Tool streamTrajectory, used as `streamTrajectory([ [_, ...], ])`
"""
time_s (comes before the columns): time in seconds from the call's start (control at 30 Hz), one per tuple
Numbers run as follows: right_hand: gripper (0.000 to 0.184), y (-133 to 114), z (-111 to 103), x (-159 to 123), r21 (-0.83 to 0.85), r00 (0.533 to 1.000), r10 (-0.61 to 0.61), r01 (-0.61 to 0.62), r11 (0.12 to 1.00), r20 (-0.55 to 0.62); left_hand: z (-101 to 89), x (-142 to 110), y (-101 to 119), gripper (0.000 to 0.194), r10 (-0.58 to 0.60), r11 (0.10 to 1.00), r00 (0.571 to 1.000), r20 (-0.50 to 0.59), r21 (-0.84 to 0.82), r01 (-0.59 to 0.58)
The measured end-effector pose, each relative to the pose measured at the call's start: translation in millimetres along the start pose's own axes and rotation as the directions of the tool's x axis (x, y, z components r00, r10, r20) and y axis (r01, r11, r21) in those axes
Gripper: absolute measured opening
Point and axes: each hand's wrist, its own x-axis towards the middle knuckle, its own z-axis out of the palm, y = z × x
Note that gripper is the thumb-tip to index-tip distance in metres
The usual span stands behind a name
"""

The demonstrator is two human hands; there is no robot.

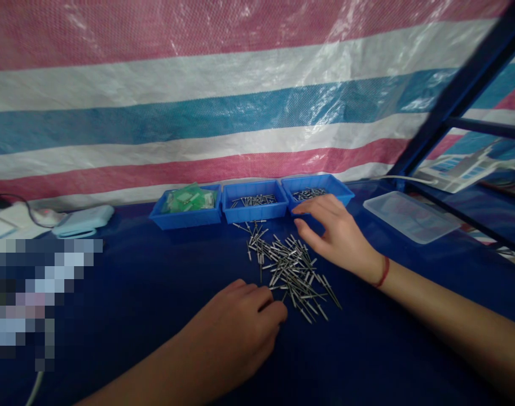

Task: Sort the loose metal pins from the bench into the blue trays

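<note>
A loose pile of blind rivets [293,270], silver with thin pins, lies on the dark blue tabletop [147,287]. At the pile's near left edge is my left hand [244,327], its fingers curled and the thumb pressed against them; whatever is between the fingertips is hidden. My right hand [335,231] hovers at the front of the right blue bin [342,194], thumb and forefinger apart with nothing visible between them. That bin holds small metal pieces [310,193]. The middle blue bin [255,212] contains more rivets [259,200].
Left of these stands a blue bin [185,220] with green and clear plastic packets [192,198]. A translucent lid [409,217] lies at the right beside a dark metal frame [430,113]. At far left is a light blue case [83,220]. Striped sheeting [240,124] hangs behind.
</note>
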Motion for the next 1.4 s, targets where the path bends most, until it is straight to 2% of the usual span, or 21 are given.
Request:
streamTrajectory([
  [0.13, 0.016, -5.9, 2.3, -2.3, 0.024, 0.995, -0.025, 0.022, 0.999, 0.101, -0.1, 0.2, -10.2, 0.024, -0.112, 0.992, 0.988, -0.103, 0.044, 0.117],
  [0.2, 0.015, -9.1, 4.1, -3.9, 0.043, 0.992, -0.030, 0.025, 0.999, 0.119, 2.8, 2.2, -18.1, 0.026, -0.166, 0.986, 0.966, -0.199, -0.051, 0.159],
  [0.33, 0.015, -17.7, 8.3, -7.6, 0.102, 0.988, -0.047, 0.033, 0.994, 0.144, 12.3, 8.7, -34.1, 0.021, -0.288, 0.927, 0.891, -0.351, -0.335, 0.168],
  [0.5, 0.015, -28.2, 12.6, -10.9, 0.162, 0.976, -0.065, 0.031, 0.986, 0.209, 20.5, 14.1, -38.7, 0.014, -0.378, 0.877, 0.822, -0.426, -0.450, 0.170],
  [0.6, 0.014, -32.6, 12.3, -11.0, 0.191, 0.972, -0.052, 0.008, 0.982, 0.229, 18.8, 15.3, -36.1, 0.013, -0.445, 0.844, 0.759, -0.475, -0.507, 0.178],
  [0.7, 0.018, -37.2, 10.3, -10.4, 0.236, 0.969, -0.045, -0.014, 0.972, 0.244, 16.7, 15.8, -33.7, 0.014, -0.553, 0.758, 0.697, -0.457, -0.623, 0.193],
  [0.77, 0.017, -40.3, 9.4, -10.1, 0.268, 0.969, -0.040, -0.028, 0.963, 0.244, 17.0, 16.0, -32.6, 0.015, -0.592, 0.708, 0.680, -0.433, -0.682, 0.183],
  [0.9, 0.011, -43.6, 10.0, -10.8, 0.354, 0.983, -0.027, -0.039, 0.935, 0.181, 19.1, 16.4, -30.4, 0.015, -0.591, 0.674, 0.691, -0.417, -0.725, 0.139],
  [1.07, 0.007, -42.5, 11.3, -11.5, 0.461, 0.994, 0.019, -0.066, 0.885, 0.106, 17.7, 16.3, -27.4, 0.015, -0.532, 0.696, 0.743, -0.406, -0.709, 0.110],
  [1.23, 0.004, -45.7, 10.9, -12.2, 0.504, 0.993, 0.073, -0.108, 0.857, 0.089, 16.0, 16.2, -26.6, 0.015, -0.485, 0.723, 0.784, -0.389, -0.682, 0.109],
  [1.4, 0.004, -49.8, 10.3, -12.6, 0.545, 0.991, 0.104, -0.132, 0.828, 0.083, 14.9, 15.7, -25.7, 0.016, -0.479, 0.728, 0.798, -0.364, -0.674, 0.130],
])
